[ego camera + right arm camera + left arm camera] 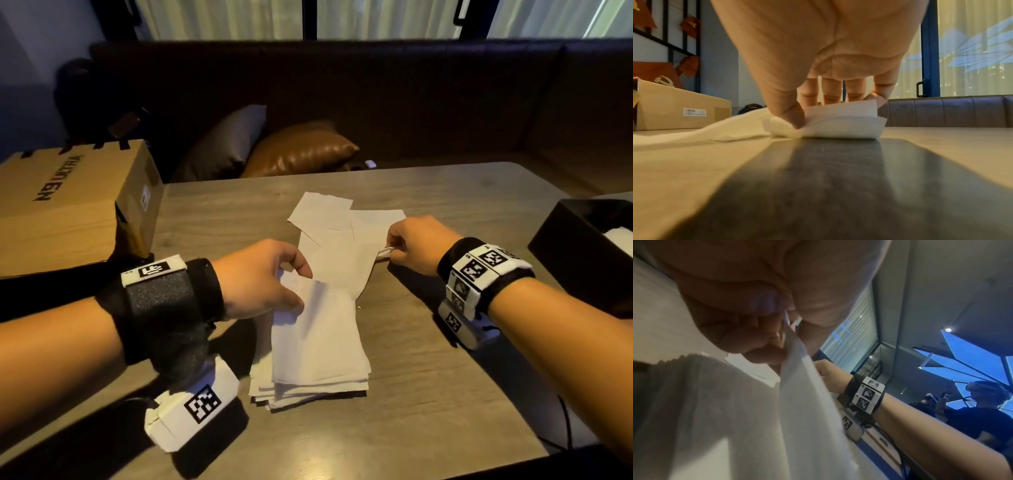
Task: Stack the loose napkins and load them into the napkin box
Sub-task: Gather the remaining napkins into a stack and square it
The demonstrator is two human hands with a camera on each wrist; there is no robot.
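Note:
A stack of white napkins (315, 373) lies on the wooden table (428, 394) in front of me. My left hand (291, 284) pinches the far edge of the top napkin (807, 402) of that stack and holds it lifted. Several loose napkins (329, 216) lie spread beyond the stack. My right hand (394, 246) pinches the curled right edge of one loose napkin (826, 125) between thumb and fingertips, right at the table surface. The black napkin box (582, 246) stands at the right edge with white napkins inside.
A cardboard box (68, 205) sits on the table's left side. A dark bench with a grey cushion (222, 140) and a brown cushion (301, 150) runs behind the table. A cable (565, 425) trails at the near right. A person (982, 415) stands in the background.

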